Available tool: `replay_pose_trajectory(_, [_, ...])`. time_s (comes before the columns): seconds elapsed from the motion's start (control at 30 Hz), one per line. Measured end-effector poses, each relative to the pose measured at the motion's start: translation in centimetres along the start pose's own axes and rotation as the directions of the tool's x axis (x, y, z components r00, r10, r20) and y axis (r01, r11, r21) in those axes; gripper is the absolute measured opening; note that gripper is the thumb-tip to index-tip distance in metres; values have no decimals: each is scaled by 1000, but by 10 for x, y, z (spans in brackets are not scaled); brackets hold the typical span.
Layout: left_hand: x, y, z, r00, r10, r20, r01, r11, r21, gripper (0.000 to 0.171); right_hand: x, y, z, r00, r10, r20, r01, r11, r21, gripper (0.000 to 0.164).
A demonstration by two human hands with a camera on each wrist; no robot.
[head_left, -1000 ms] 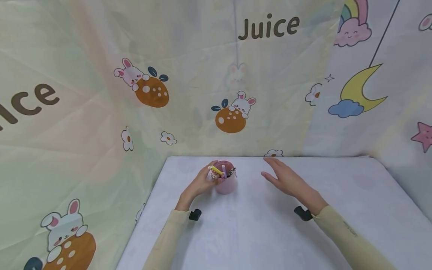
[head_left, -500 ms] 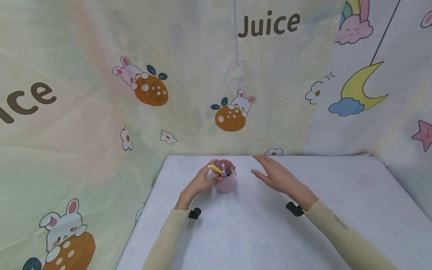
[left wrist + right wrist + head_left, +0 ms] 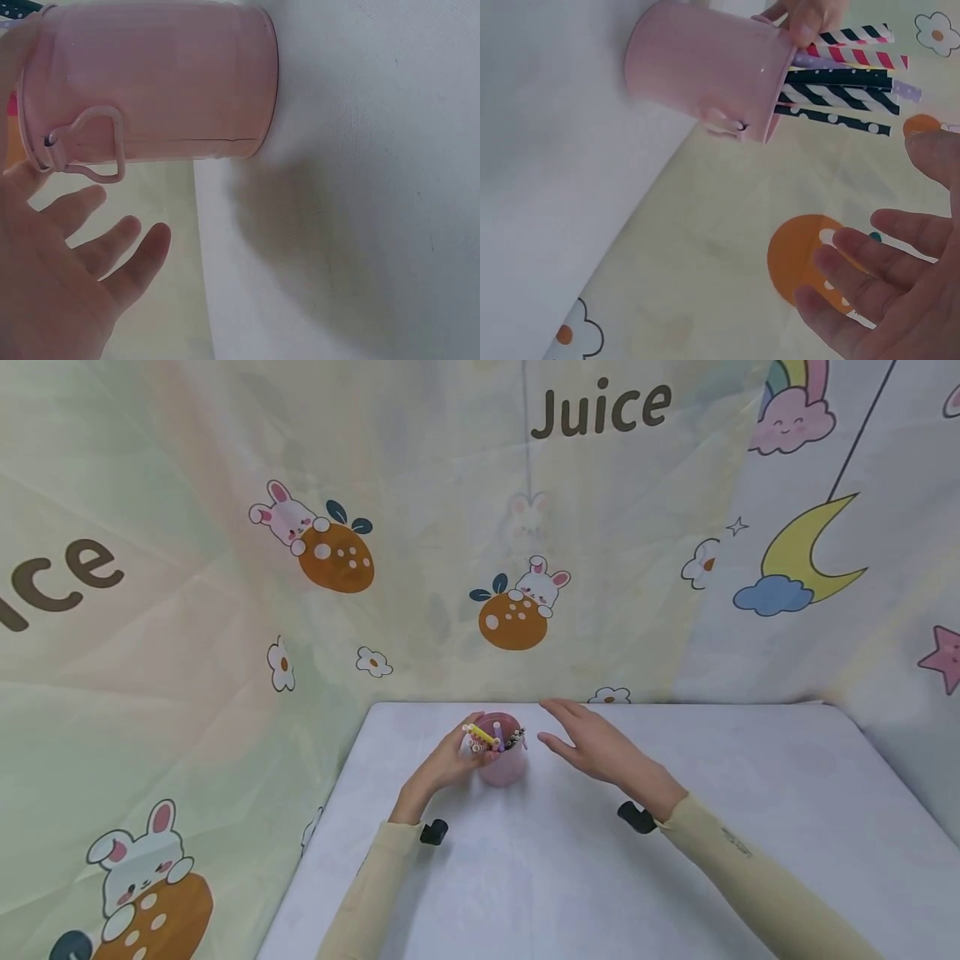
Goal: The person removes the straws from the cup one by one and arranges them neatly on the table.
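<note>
A pink metal pail [image 3: 508, 770] with small loop handles stands upright on the white table, near its back edge. Several patterned paper straws [image 3: 845, 97], striped and dotted, lean out of its mouth. My left hand [image 3: 447, 762] grips the pail at the rim between thumb and index finger. In the left wrist view, the other fingers [image 3: 112, 244] of that hand spread out below the handle [image 3: 97, 142]. To the right of the pail my right hand [image 3: 600, 747] hovers with fingers extended, apart from it and holding nothing.
The white table [image 3: 570, 877] reaches back to a printed cloth [image 3: 420, 527] with rabbits, flowers and a moon. The same cloth closes in the left and right sides. A black wrist mount [image 3: 637, 817] sits by each sleeve.
My right hand has moved left, closer to the pail. The left hand keeps its grip at the rim, and the pail stays in place.
</note>
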State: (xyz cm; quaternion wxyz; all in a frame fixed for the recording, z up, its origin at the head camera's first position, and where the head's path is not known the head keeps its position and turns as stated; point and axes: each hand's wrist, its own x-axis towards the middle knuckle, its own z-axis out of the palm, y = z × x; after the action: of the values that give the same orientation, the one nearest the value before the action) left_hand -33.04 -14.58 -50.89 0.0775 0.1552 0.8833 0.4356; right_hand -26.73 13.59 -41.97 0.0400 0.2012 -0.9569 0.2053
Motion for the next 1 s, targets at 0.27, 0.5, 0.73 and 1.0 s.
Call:
replay_pose_trajectory(0.27, [0, -2, -1, 1000, 3, 1, -3, 1000, -3, 90, 6, -15, 0, 998, -60, -6, 60, 998, -31, 65])
replay_pose_trajectory(0.5, [1, -3, -2, 1000, -5, 0, 5, 1000, -5, 89, 14, -25, 4, 995, -105, 6, 105, 994, -36, 61])
replay_pose_trajectory(0.73, [0, -4, -2, 1000, -7, 9, 7, 999, -33, 89, 20, -35, 10, 984, -176, 1, 176, 984, -19, 50])
replay_pose_trajectory(1.0, [1, -4, -2, 1000, 11, 16, -10, 999, -42, 88, 26, -41, 19, 977, -213, 7, 213, 975, -58, 44])
